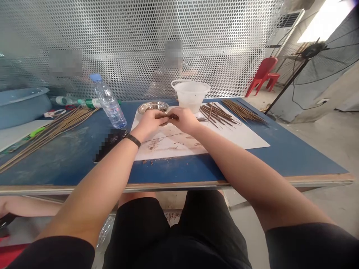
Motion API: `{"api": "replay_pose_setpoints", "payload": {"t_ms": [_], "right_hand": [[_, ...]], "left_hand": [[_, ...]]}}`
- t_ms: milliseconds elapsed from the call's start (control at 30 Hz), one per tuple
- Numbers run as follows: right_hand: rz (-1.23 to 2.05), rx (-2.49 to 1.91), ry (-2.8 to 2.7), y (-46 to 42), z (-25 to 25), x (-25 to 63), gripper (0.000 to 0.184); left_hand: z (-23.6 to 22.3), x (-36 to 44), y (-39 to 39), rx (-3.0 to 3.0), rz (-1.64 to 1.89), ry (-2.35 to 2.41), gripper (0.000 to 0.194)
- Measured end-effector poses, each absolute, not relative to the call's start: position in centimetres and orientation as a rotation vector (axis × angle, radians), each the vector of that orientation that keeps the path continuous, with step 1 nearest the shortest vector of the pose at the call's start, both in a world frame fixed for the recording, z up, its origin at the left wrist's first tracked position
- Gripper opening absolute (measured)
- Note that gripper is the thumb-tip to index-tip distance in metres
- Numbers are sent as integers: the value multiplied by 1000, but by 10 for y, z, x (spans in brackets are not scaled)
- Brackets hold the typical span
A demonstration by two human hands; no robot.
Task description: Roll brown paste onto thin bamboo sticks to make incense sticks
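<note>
- Your left hand (150, 121) and right hand (183, 119) meet above a white paper sheet (230, 136), fingers (163, 116) pressed together, pinching a brown-coated stick (168, 117) between them.
- Right of your fingers, brown sticks (217, 116) lie spread on the paper.
- Far left of your fingers, a long bundle of paler sticks (53, 134) lies on the blue tabletop (252, 160).
- Brown crumbs (153, 145) on the paper, nearer you than your fingers, suggest some work is done; plenty of sticks look left.

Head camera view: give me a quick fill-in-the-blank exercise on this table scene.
The black wristband is on the person's ____ wrist.
The plastic water bottle has a ____ cap.
The left hand and right hand are above a ____ sheet.
Beyond the table stands a ____ plastic chair.

Missing words: left; blue; white; red.
</note>
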State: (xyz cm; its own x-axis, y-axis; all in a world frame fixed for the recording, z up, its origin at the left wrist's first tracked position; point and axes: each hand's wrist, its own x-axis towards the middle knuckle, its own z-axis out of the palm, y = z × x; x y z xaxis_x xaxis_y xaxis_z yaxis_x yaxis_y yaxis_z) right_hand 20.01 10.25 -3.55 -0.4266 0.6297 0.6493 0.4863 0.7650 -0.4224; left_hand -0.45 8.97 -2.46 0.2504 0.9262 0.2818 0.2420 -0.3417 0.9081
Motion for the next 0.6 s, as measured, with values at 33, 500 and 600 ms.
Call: {"api": "replay_pose_setpoints", "payload": {"t_ms": [33, 500, 600], "right_hand": [[221, -817, -2109, 103, -35, 201, 10], [549, -793, -2008, 98, -33, 203, 13], [663, -872, -1879, 101, -38, 202, 10]], "left_hand": [[-24, -4, 90, 1779, 1116, 1091, 20], [-14, -1, 81, 1748, 1064, 1082, 14], [-19, -4, 84, 1688, 1081, 943, 13]]}}
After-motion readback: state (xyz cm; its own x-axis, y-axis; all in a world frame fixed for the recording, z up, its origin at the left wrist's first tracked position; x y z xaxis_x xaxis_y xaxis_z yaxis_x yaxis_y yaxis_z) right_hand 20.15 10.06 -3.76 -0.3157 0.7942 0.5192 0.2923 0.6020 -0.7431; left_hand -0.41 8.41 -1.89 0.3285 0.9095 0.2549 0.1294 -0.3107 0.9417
